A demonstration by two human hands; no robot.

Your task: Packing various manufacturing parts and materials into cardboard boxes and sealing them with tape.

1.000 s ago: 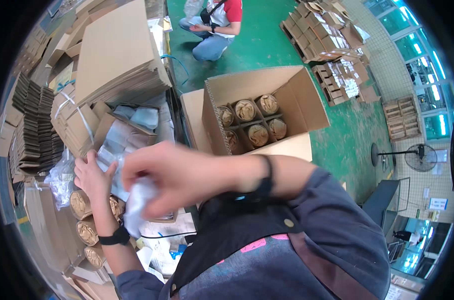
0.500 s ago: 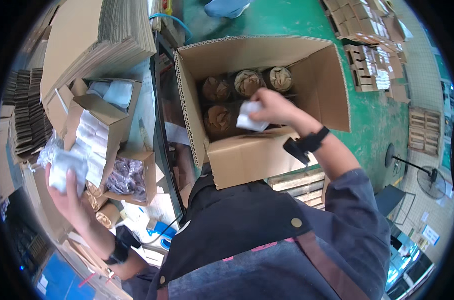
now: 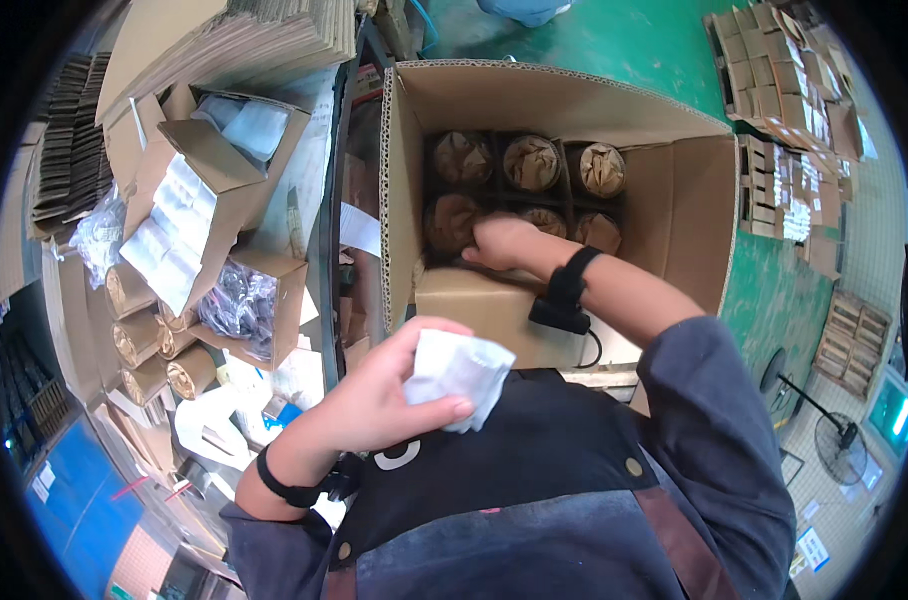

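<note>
In front of my apron, my left hand (image 3: 369,390) grips a small white packet (image 3: 464,368), thumb across its lower side. My right hand (image 3: 514,242) reaches down into a large open cardboard box (image 3: 564,95). Its fingers are curled beside the near-left paper-wrapped cylinder (image 3: 452,222); whatever they hold is hidden. Several such cylinders stand upright in the box, each between dark dividers, with crumpled brown paper tops like the far middle one (image 3: 532,163). The near box flap (image 3: 474,300) is folded out toward me.
On the left bench, a tilted carton (image 3: 214,150) holds white packets (image 3: 174,228). Next to it are a box of plastic-wrapped items (image 3: 239,300) and brown paper rolls (image 3: 191,372). Flat cardboard is stacked (image 3: 274,40) behind. A black fan (image 3: 839,440) stands at right.
My left hand has come from the bench to my front with the white packet. My right hand has lowered into the box, and the packet it held no longer shows.
</note>
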